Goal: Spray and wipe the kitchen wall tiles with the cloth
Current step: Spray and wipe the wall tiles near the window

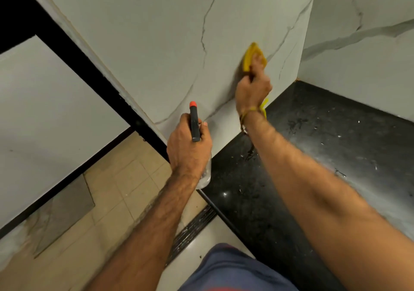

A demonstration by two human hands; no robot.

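Note:
White marble-look wall tiles (168, 44) with thin grey veins fill the upper middle. My right hand (254, 89) presses a yellow cloth (251, 54) flat against the tile, just above the counter; a loose end of the cloth hangs by my wrist. My left hand (188, 147) grips a spray bottle (194, 122) with a dark head and an orange nozzle pointing up at the wall. The bottle's clear body shows below my palm.
A black speckled granite counter (324, 145) runs along the wall on the right, with wet streaks and white specks. A second tiled wall (358, 62) closes the corner at the back right. Beige floor tiles (112, 190) and a black door frame (89, 71) lie to the left.

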